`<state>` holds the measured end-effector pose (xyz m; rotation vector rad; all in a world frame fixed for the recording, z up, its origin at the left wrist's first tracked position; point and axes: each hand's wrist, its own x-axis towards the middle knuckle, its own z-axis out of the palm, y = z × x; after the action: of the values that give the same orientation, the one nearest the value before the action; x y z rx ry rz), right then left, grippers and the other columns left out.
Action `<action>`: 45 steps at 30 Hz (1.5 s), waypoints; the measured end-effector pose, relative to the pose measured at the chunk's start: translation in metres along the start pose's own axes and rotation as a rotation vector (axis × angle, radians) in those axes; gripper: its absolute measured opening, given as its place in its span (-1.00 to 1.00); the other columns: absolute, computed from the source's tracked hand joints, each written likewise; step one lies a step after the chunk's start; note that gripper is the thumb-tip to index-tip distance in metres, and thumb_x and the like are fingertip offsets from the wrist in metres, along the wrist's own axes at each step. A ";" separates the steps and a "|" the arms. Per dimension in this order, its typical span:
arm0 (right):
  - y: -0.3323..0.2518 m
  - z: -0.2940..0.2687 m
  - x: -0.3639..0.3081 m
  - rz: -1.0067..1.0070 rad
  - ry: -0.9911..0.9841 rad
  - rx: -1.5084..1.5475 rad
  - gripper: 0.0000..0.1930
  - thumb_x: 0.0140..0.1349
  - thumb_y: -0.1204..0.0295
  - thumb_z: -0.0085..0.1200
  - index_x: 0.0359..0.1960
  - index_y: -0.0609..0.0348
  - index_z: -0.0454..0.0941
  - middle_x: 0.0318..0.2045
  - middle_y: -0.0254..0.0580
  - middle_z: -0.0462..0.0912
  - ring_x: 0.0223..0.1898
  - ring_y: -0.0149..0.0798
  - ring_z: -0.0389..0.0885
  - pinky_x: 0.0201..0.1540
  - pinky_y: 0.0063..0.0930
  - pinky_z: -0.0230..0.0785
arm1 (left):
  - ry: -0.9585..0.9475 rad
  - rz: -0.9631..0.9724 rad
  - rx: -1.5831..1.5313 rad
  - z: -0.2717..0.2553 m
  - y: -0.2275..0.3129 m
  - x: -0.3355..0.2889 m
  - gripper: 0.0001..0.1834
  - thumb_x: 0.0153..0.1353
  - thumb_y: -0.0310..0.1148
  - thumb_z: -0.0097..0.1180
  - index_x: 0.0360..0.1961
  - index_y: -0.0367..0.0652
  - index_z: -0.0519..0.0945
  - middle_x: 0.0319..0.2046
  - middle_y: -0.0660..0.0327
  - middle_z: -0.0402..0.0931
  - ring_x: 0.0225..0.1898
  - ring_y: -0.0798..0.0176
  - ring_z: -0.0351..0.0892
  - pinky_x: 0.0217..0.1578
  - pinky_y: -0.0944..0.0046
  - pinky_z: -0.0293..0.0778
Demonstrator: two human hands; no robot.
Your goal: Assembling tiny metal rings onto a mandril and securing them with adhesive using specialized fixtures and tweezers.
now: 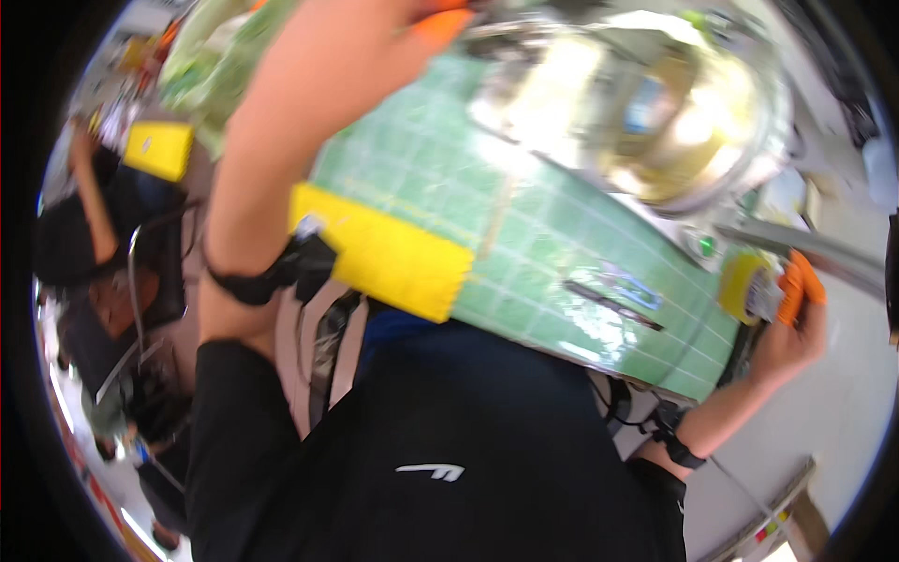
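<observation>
My right hand (794, 323), with orange covers on its fingertips, is at the right edge of the table. Its fingers close on a small yellow roll (743, 286) with a whitish side, which looks like tape. My left hand (398, 42) reaches to the far side of the table and also has orange on its fingers. Motion blur and the picture's upper edge hide most of its fingers, so I cannot make out what it touches. Dark, blurred items (510, 37) are beside it.
A green gridded mat (562, 225) covers the table. On it are a yellow sheet (389, 253), a dark slim tool (613, 304) and a blue-edged clear piece (637, 288). A large shiny round container (698, 112) stands far right, a pale green bag (229, 61) far left. People sit leftward.
</observation>
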<state>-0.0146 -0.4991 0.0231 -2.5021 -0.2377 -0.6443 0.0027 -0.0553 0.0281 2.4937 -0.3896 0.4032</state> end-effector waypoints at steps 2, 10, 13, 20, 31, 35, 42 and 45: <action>0.005 0.014 0.001 -0.006 0.022 0.101 -0.83 0.34 0.59 0.24 -0.07 0.27 0.76 -0.23 -0.24 0.78 -0.27 -0.48 0.63 -0.15 -0.57 0.49 | 0.047 0.109 0.069 0.002 -0.020 -0.009 -0.67 0.19 -0.60 0.28 0.01 -0.21 0.71 -0.21 0.13 0.74 -0.21 0.23 0.77 -0.14 0.31 0.62; 0.015 0.001 0.002 -0.061 0.082 0.048 -0.82 0.22 0.54 0.38 -0.14 0.21 0.77 -0.48 -0.33 0.63 -0.49 -0.57 0.46 -0.44 -0.68 0.30 | -0.074 0.011 0.229 -0.010 -0.022 -0.002 -0.60 0.22 -0.64 0.19 0.10 -0.27 0.67 -0.10 0.09 0.75 -0.09 0.19 0.72 0.03 0.27 0.50; 0.022 0.002 -0.001 -0.043 0.066 0.003 -0.83 0.21 0.52 0.39 -0.16 0.20 0.77 -0.50 -0.34 0.61 -0.53 -0.55 0.38 -0.47 -0.67 0.24 | -0.087 -0.019 0.232 -0.011 -0.013 0.005 -0.59 0.21 -0.64 0.19 0.11 -0.28 0.66 -0.09 0.08 0.75 -0.09 0.20 0.71 0.04 0.27 0.49; 0.019 0.032 -0.015 0.040 0.081 0.061 -0.91 0.23 0.59 0.35 -0.27 0.29 0.68 -0.43 -0.31 0.70 -0.45 -0.59 0.45 -0.36 -0.71 0.37 | -0.028 -0.080 0.051 -0.006 0.002 0.003 -0.62 0.21 -0.64 0.22 0.07 -0.23 0.70 -0.13 0.08 0.76 -0.13 0.25 0.75 -0.02 0.30 0.54; -0.018 -0.001 -0.020 0.021 0.229 0.256 -0.78 0.50 0.49 0.03 0.01 0.41 0.60 -0.20 -0.07 0.72 -0.18 -0.26 0.64 -0.07 -0.44 0.49 | 0.023 -0.144 0.121 -0.045 -0.055 -0.044 -0.77 0.20 -0.64 0.23 -0.10 -0.32 0.69 -0.22 0.10 0.75 -0.15 0.16 0.75 -0.05 0.27 0.55; -0.088 0.008 0.006 -0.476 0.071 0.301 -0.79 0.39 0.46 0.09 -0.17 0.43 0.61 -0.29 0.04 0.72 -0.31 -0.12 0.62 -0.18 -0.37 0.45 | 0.026 0.162 -0.042 -0.044 -0.026 0.004 -0.80 0.26 -0.56 0.24 -0.09 -0.31 0.70 -0.14 0.19 0.72 -0.10 0.28 0.67 -0.02 0.30 0.50; -0.172 0.039 0.064 -0.678 0.014 0.297 -0.83 0.38 0.58 0.08 -0.10 0.50 0.59 -0.20 0.13 0.70 -0.19 -0.09 0.63 -0.04 -0.29 0.45 | -0.493 0.168 -0.364 -0.029 0.012 0.079 -0.76 0.29 -0.29 0.29 -0.25 -0.31 0.73 -0.39 0.09 0.72 -0.36 0.27 0.68 -0.26 0.27 0.56; -0.185 0.039 0.076 -0.602 -0.004 0.187 -0.79 0.35 0.56 0.18 -0.04 0.40 0.63 -0.15 -0.02 0.72 -0.14 -0.19 0.65 0.00 -0.37 0.45 | -0.671 0.053 -0.375 -0.033 0.020 0.087 -0.73 0.28 -0.26 0.30 -0.27 -0.31 0.73 -0.43 0.10 0.71 -0.40 0.34 0.65 -0.30 0.30 0.55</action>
<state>0.0130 -0.3198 0.1167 -2.2417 -1.0267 -0.8002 0.0684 -0.0683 0.0960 2.1849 -0.7166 -0.4708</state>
